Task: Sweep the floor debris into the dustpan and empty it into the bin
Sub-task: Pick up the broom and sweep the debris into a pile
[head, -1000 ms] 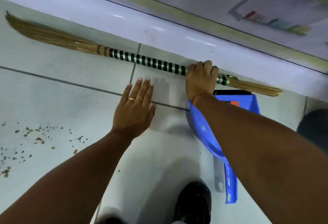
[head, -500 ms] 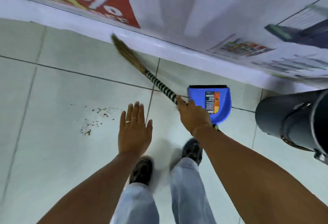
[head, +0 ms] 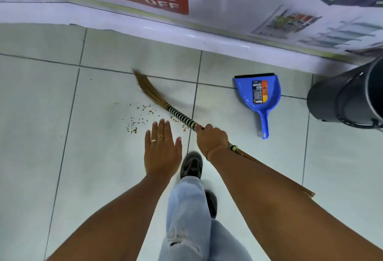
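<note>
Many crumbs: brown debris [head: 141, 119] lies scattered on the pale tiled floor [head: 41, 136], left of centre — just ahead of the left fingertips and beside the broom's banded neck.
Left hand [head: 161, 153]: flat and empty, palm down, fingers [head: 154, 130] spread and pointing at the debris, apart from it; two rings show on them.
Broom [head: 180, 118]: a straw hand broom with a black-and-white banded grip, slanting from its blurred bristle tip at upper left down to the right, where its stalk end shows past the right forearm.
Right hand [head: 211, 138]: fingers curled tight around the broom's banded grip, a thin bracelet on the wrist — the bristles reach past the debris on its far side.
Shoe [head: 191, 164]: dark, below the two hands, with a light jeans leg under it.
Dustpan [head: 271, 95]: blue, flat on the floor, labelled inside, mouth toward the wall, handle toward the person; well apart from both hands and the debris.
Bin [head: 348, 97]: dark, round, at the right edge, just beside the dustpan.
</note>
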